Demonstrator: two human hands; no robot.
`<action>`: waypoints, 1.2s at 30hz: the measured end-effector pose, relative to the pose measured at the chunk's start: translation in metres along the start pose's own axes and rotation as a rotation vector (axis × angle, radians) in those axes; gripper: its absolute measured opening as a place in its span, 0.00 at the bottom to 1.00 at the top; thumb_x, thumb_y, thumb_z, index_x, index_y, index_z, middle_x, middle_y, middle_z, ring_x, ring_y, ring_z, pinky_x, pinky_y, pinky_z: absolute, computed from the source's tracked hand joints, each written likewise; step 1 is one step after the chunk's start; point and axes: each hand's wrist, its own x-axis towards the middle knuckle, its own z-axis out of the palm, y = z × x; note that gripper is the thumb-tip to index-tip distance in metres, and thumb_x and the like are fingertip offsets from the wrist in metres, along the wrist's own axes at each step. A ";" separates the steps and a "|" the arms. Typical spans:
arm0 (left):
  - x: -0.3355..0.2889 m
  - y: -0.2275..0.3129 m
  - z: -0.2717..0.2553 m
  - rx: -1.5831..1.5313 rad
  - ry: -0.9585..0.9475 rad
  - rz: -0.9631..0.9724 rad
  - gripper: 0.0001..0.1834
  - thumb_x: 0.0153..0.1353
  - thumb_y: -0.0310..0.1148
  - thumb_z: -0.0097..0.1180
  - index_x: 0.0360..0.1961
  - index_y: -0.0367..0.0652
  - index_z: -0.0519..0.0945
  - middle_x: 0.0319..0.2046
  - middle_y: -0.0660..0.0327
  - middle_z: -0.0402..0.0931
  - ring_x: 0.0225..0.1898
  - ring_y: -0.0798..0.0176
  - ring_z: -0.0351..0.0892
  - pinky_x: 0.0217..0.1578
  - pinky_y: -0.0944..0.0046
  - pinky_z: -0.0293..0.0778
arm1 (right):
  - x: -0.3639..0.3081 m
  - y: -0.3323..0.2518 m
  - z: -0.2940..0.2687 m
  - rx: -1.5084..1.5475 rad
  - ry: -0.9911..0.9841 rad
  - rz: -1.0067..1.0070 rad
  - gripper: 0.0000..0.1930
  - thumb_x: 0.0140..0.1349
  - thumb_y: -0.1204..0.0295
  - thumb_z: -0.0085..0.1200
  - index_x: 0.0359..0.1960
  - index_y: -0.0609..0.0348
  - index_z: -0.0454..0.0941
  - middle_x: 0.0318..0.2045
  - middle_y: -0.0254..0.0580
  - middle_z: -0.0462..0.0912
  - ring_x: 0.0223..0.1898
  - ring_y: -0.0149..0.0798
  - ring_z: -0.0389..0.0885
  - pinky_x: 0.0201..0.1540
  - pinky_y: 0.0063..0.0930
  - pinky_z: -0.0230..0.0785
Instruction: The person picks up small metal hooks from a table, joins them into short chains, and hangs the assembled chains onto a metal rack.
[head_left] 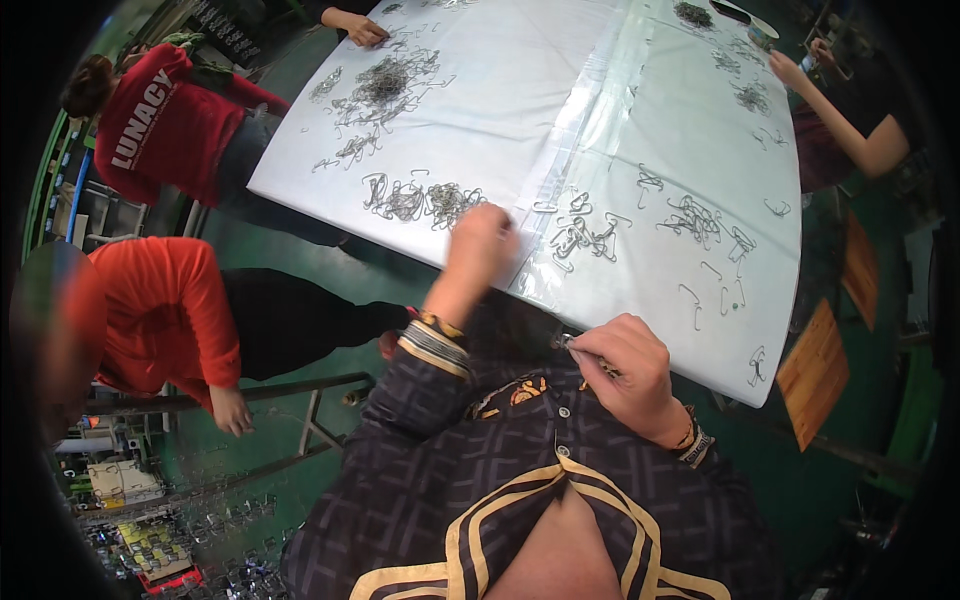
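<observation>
My left hand point(482, 248) is over the near edge of the white-covered table point(480, 120), blurred by motion. Its fingers look curled, but whether anything is in them is hidden. Right beside it lies a pile of small bent wire hooks point(446, 203), with a looser heap of hooks point(399, 200) to its left. Close to my body, just off the table edge, my right hand point(632, 372) is closed in a pinch. A small shiny metal piece point(566, 341) sticks out from its fingertips; its full shape is hidden.
More wire hooks point(583, 235) lie right of the table's clear plastic strip point(590, 110), with several groups beyond. Another person's hand point(362, 30) touches the far left edge; a co-worker's arm point(830, 115) reaches in at right. A person in orange point(165, 305) stands left. Wooden boards point(815, 375) stand at right.
</observation>
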 end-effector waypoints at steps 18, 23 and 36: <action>0.024 -0.101 -0.055 0.100 0.171 -0.179 0.04 0.56 0.28 0.60 0.29 0.39 0.84 0.31 0.52 0.80 0.34 0.48 0.80 0.38 0.54 0.75 | 0.000 0.001 0.007 0.035 -0.025 -0.008 0.10 0.45 0.85 0.64 0.30 0.61 0.82 0.25 0.39 0.82 0.27 0.41 0.77 0.33 0.30 0.68; 0.007 0.016 0.004 -0.122 -0.073 0.204 0.06 0.50 0.23 0.63 0.31 0.40 0.83 0.28 0.57 0.78 0.31 0.53 0.78 0.34 0.59 0.76 | 0.000 0.004 0.007 0.044 -0.039 -0.023 0.10 0.44 0.85 0.64 0.30 0.61 0.82 0.26 0.39 0.82 0.28 0.41 0.78 0.34 0.31 0.68; 0.010 0.070 0.062 0.042 -0.149 0.564 0.04 0.48 0.25 0.55 0.26 0.40 0.74 0.27 0.57 0.71 0.34 0.56 0.73 0.36 0.57 0.72 | -0.006 0.006 0.007 0.030 -0.045 -0.021 0.10 0.45 0.84 0.64 0.31 0.61 0.82 0.28 0.39 0.83 0.29 0.42 0.78 0.35 0.31 0.69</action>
